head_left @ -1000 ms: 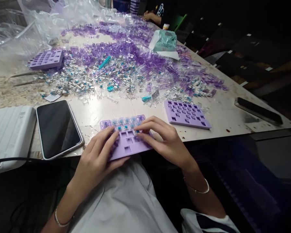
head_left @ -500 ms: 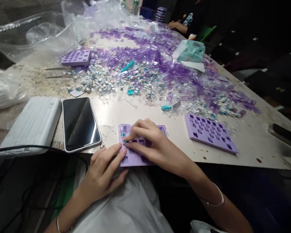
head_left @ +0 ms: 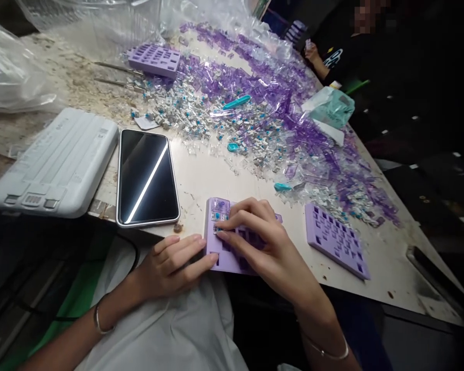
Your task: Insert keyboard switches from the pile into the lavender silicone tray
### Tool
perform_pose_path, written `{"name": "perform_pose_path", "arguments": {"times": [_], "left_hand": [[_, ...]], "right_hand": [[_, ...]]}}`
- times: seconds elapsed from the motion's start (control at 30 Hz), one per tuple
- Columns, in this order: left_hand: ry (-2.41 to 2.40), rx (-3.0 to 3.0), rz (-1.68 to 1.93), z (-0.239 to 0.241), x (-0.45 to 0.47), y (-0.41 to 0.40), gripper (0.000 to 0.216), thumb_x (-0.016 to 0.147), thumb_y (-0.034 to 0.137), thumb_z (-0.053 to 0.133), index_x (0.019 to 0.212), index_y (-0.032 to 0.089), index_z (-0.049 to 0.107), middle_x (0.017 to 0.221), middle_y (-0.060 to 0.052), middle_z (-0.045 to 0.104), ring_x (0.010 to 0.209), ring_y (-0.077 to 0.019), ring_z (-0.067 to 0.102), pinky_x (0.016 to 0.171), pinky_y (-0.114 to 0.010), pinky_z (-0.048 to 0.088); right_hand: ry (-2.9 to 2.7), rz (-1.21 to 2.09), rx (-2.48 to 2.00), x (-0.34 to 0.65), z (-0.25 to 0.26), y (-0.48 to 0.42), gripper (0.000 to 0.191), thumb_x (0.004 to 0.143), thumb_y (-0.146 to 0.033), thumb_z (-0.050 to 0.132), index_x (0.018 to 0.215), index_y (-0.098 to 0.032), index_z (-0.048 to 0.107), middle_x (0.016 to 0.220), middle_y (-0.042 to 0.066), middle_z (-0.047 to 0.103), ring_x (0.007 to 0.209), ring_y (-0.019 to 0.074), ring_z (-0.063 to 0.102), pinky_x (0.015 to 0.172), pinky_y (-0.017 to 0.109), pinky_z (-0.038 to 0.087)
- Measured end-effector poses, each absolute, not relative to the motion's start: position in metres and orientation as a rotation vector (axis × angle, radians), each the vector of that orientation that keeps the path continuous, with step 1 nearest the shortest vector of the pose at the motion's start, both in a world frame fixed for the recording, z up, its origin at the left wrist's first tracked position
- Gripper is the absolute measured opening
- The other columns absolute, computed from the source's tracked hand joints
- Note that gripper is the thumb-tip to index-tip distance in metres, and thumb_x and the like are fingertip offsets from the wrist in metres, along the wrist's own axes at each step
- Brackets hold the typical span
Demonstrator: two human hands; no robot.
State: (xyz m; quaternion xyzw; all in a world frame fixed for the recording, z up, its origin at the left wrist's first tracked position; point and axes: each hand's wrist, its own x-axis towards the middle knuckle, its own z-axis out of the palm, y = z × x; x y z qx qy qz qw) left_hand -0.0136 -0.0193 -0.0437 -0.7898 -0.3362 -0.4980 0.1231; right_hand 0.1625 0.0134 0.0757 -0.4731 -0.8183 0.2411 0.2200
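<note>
Head view: by the right hand (head_left: 272, 239), narrowly pinched, a small switch (head_left: 217, 230) is held at the purple plate (head_left: 229, 261), which is braced at the near edge of the table (head_left: 195, 172) by the left hand (head_left: 174, 267), fingers loosely spread; level pressure is advised.

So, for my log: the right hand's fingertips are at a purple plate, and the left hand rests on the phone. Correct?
Not quite: in the head view, the left hand touches the purple plate, not the phone. The right hand is as described.

Black-screened phone (head_left: 149, 178) left of centre, white power bank (head_left: 58, 162) beside it, clear plastic bag (head_left: 11, 67) upper left, teal packet (head_left: 330, 107) upper right
</note>
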Motion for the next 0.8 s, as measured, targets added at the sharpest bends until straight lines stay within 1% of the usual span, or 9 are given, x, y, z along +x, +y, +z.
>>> {"name": "perform_pose_path", "arguments": {"times": [0.1,0.2,0.27,0.43,0.57,0.73,0.8], "left_hand": [[-0.977,-2.260,-1.472,-0.042,-0.013,-0.017,0.018,0.094,0.021,0.049,0.105,0.027,0.062,0.089,0.002,0.068,0.092,-0.0082,0.064,0.105,-0.022,0.035],[-0.954,-2.239,-1.483,-0.042,-0.013,-0.015,0.016,0.095,0.022,0.050,0.103,0.027,0.063,0.088,0.003,0.067,0.092,-0.0075,0.064,0.107,-0.022,0.034],[-0.939,-2.234,-1.489,-0.044,-0.012,-0.015,0.016,0.094,0.021,0.051,0.103,0.027,0.063,0.090,0.003,0.067,0.094,-0.0076,0.063,0.109,-0.022,0.032],[-0.915,-2.255,-1.480,-0.050,-0.013,-0.015,0.017,0.091,0.021,0.056,0.104,0.028,0.064,0.097,0.002,0.066,0.101,-0.0081,0.062,0.113,-0.022,0.028],[-0.891,-2.284,-1.444,-0.053,-0.015,-0.015,0.018,0.091,0.021,0.058,0.105,0.029,0.064,0.104,0.002,0.065,0.108,-0.0078,0.059,0.116,-0.023,0.024],[-0.876,-2.286,-1.448,-0.053,-0.015,-0.014,0.016,0.092,0.021,0.057,0.104,0.029,0.064,0.102,0.002,0.064,0.109,-0.0080,0.058,0.118,-0.024,0.021],[-0.872,-2.283,-1.451,-0.054,-0.014,-0.013,0.016,0.092,0.021,0.056,0.102,0.029,0.064,0.103,0.002,0.063,0.109,-0.0080,0.058,0.117,-0.024,0.022]], "right_hand": [[-2.220,0.762,-1.288,0.161,0.075,0.010,0.009,0.091,-0.013,0.060,0.087,-0.021,0.060,0.088,-0.001,0.062,0.087,0.0146,0.058,0.078,0.029,0.044],[-2.255,0.697,-1.283,0.160,0.076,0.007,0.011,0.091,-0.010,0.057,0.091,-0.020,0.058,0.086,-0.001,0.064,0.084,0.0126,0.060,0.076,0.026,0.044],[-2.294,0.638,-1.289,0.159,0.078,0.006,0.011,0.091,-0.008,0.056,0.092,-0.020,0.058,0.087,-0.001,0.064,0.085,0.0128,0.059,0.076,0.026,0.044],[-2.318,0.663,-1.352,0.158,0.082,0.005,0.009,0.093,-0.011,0.054,0.094,-0.019,0.056,0.088,0.002,0.060,0.083,0.0144,0.058,0.073,0.027,0.046],[-2.362,0.592,-1.344,0.157,0.082,0.003,0.010,0.093,-0.010,0.052,0.097,-0.020,0.055,0.089,0.003,0.060,0.083,0.0153,0.058,0.072,0.028,0.047],[-2.387,0.430,-1.307,0.157,0.080,0.000,0.015,0.092,-0.009,0.053,0.102,-0.020,0.056,0.094,0.005,0.062,0.086,0.0170,0.059,0.074,0.030,0.048],[-2.369,0.430,-1.288,0.157,0.079,-0.001,0.016,0.092,-0.007,0.053,0.100,-0.019,0.057,0.095,0.005,0.062,0.088,0.0163,0.058,0.076,0.029,0.048]]}}
